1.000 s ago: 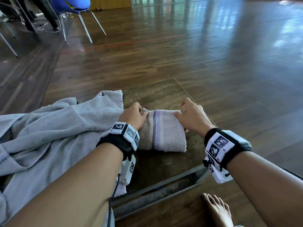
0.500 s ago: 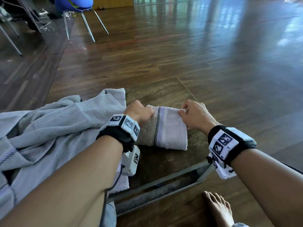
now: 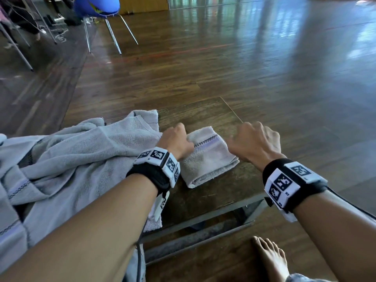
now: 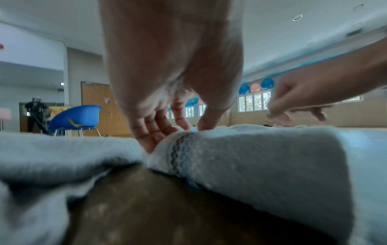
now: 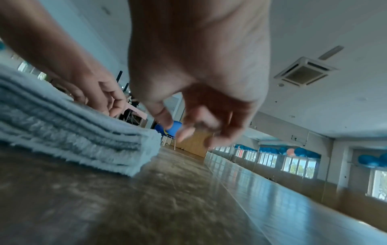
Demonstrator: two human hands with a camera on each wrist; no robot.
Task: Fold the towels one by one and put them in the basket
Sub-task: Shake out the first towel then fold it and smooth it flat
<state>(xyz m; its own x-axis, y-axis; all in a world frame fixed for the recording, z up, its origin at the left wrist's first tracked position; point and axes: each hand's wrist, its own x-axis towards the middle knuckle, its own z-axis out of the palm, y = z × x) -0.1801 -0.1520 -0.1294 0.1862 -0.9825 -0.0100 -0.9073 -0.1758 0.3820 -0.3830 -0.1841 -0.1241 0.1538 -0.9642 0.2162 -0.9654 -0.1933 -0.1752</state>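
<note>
A small folded grey towel [image 3: 211, 159] with a checked stripe lies on the low wooden table [image 3: 203, 115]. My left hand [image 3: 177, 139] holds its left end, thumb on top and fingers down at the end [image 4: 150, 131]. Just right of the towel and a little above the table hovers my right hand [image 3: 252, 143], its fingers [image 5: 188, 131] loosely curled and holding nothing. A heap of unfolded grey towels [image 3: 71, 159] covers the table's left part, right beside my left wrist. No basket is in view.
The table's right edge [image 3: 232, 108] runs close to my right hand, with shiny wooden floor beyond. A bare foot [image 3: 270, 259] stands on the floor by the table's metal frame [image 3: 203, 218]. A blue chair [image 3: 95, 7] stands far back left.
My right hand has let go of the folded towel's right end and lifted off to the right. The towel has turned, so its stripe now lies along the far edge. My left hand stays at its left end.
</note>
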